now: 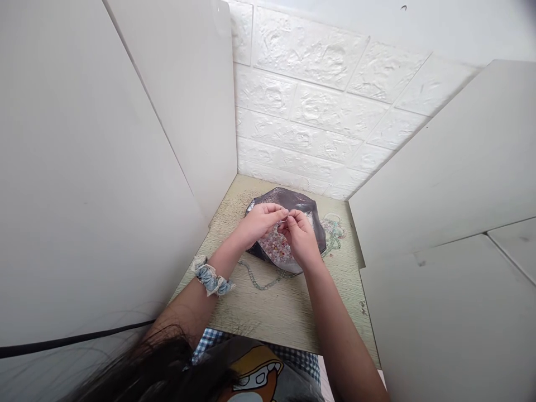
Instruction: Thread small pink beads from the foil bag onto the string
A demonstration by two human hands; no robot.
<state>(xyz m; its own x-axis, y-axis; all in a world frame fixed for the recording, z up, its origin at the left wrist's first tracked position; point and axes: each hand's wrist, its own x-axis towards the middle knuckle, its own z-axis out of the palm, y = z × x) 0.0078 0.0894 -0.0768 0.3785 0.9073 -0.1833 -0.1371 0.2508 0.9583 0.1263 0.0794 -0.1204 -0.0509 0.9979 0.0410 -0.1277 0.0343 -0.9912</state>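
Observation:
My left hand [264, 219] and my right hand [299, 229] meet fingertip to fingertip above a dark, shiny bag [288, 196]. Both are pinched closed; whatever sits between the fingertips is too small to make out. Many small pink, white and reddish beads [276, 248] lie in the bag's opening under my hands. A strand of greenish beads [262, 286] curves out from the bag's near side across the table. To the right of the bag, more pale green bead strands [334, 231] lie in a loose heap.
The narrow wooden table [285, 312] ends at a white brick-patterned wall [301, 100]. White panels stand close at the left [176, 84] and right [452, 167]. A few tiny bits [363, 307] lie at the table's right edge. A black cable [75, 338] runs along the lower left.

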